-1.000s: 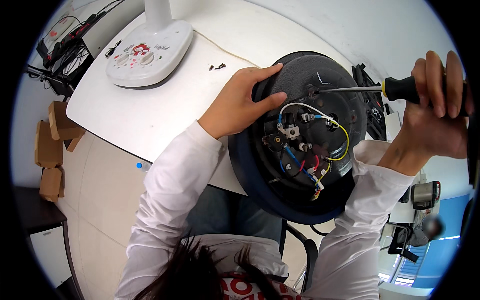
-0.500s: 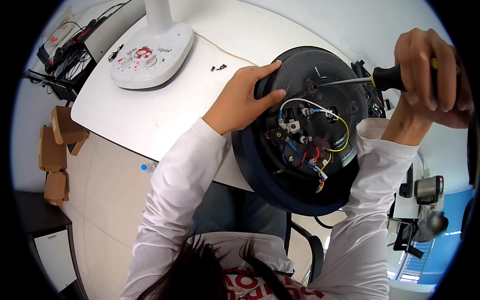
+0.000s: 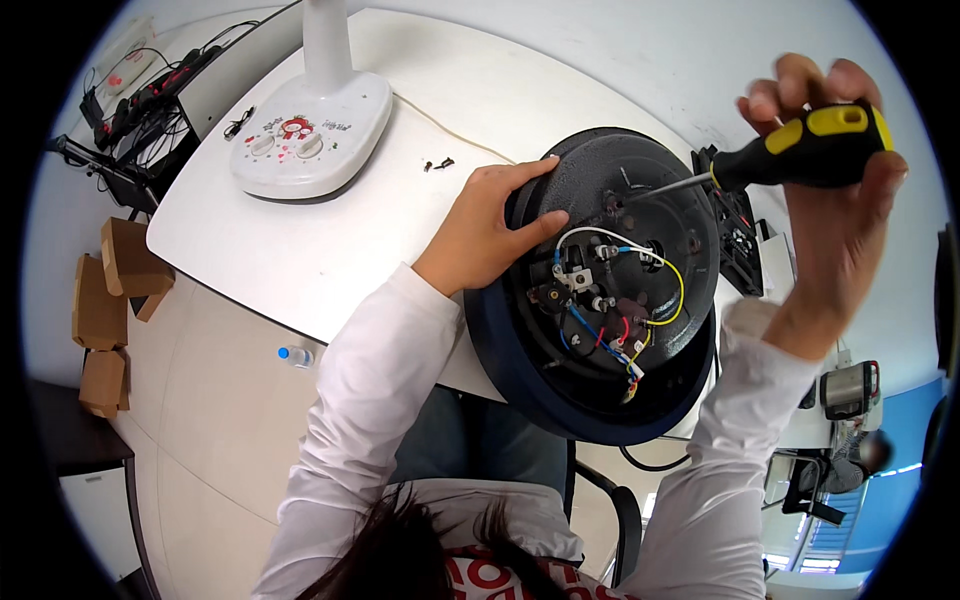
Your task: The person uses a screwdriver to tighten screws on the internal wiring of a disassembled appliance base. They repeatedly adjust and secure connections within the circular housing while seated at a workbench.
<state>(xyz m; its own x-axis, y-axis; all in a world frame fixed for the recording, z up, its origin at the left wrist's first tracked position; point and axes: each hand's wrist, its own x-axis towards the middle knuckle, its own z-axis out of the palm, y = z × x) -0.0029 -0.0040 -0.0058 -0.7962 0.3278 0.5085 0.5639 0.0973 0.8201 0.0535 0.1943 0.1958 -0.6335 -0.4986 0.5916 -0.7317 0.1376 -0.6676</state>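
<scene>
A round black appliance (image 3: 560, 405), its underside exposed, is tilted at the table's front edge. Inside it, white, yellow, blue and red wires (image 3: 628, 345) run between terminals and metal brackets. My left hand (image 3: 490, 228) grips its upper left rim, with thumb and forefinger spread over the dark metal plate (image 3: 665, 150). In my right hand (image 3: 835, 215) is a screwdriver (image 3: 800, 148) with a black and yellow handle, held between thumb and fingers, the fingers loosely curled. Its shaft slants down left to a fastening point on the plate; the tip's exact contact is hard to see.
Left on the white table (image 3: 270, 240) stands a white fan-like base (image 3: 310, 150) with two knobs. Several small dark screws (image 3: 440, 164) lie beside it. Behind the appliance is an open black tool case (image 3: 738, 235). Cardboard boxes (image 3: 100, 310) and a bottle (image 3: 296, 356) are on the floor.
My right hand has opened its grip and turned about the screwdriver handle, showing more of it. The appliance sits slightly lower in the picture; my left hand stays on its rim.
</scene>
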